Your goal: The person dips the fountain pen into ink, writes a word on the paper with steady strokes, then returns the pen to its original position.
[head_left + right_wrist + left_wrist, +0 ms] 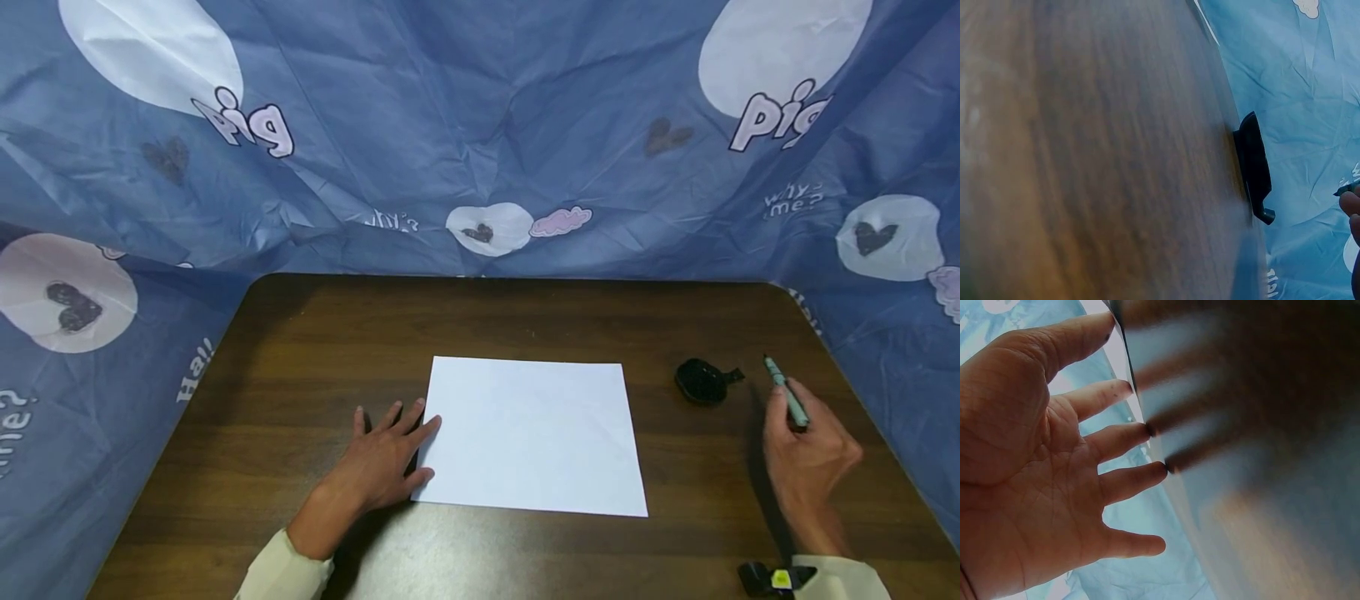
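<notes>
Green pen [791, 397] in right hand [812, 450], left [378, 462] splayed

From the head, down and forward over the brown wood-grain counter [337, 333] to its far corners. From the left wrist, close along the bare left grip [1041, 487], shared with the head. From the right wrist, low, tipped sideways, sharing the black rounded short-handled object [1254, 162].
</notes>
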Demonstrator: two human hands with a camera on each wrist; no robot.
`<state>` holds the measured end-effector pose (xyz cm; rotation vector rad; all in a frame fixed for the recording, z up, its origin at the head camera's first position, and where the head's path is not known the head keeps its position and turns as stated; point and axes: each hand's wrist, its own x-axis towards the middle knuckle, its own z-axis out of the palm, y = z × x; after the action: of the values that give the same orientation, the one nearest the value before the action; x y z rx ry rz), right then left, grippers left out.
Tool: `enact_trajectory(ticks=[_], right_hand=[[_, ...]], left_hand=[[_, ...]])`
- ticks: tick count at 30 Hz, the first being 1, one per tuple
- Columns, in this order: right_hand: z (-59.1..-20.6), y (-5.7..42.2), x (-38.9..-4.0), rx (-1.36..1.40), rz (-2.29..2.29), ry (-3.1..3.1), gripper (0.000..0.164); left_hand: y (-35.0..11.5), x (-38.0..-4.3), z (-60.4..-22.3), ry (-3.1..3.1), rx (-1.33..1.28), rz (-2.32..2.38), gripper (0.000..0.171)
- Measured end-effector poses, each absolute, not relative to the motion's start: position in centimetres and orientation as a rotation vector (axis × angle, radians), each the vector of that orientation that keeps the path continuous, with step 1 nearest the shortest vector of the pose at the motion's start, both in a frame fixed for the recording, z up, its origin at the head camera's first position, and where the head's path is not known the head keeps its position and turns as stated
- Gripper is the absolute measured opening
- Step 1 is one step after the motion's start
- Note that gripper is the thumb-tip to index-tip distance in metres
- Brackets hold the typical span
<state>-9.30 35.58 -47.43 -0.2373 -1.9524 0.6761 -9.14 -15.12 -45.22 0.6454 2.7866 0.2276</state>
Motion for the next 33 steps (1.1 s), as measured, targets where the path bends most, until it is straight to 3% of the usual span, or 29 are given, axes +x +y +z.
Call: enact_trajectory(ticks=[10, 33], right_hand=[[-47.4, 35.3, -9.6, -0.128, 0.689, -1.808, 0.011], [-46.4, 33.6, -9.2, 0.037, 0.791, -1.834, 0.021]], left_hand=[[-15.2, -9.1, -45.3, 2.782, 0.656, 0.229, 0.067], [-15.2, -9.1, -45.2, 2.785, 0.664, 0.220, 0.066]])
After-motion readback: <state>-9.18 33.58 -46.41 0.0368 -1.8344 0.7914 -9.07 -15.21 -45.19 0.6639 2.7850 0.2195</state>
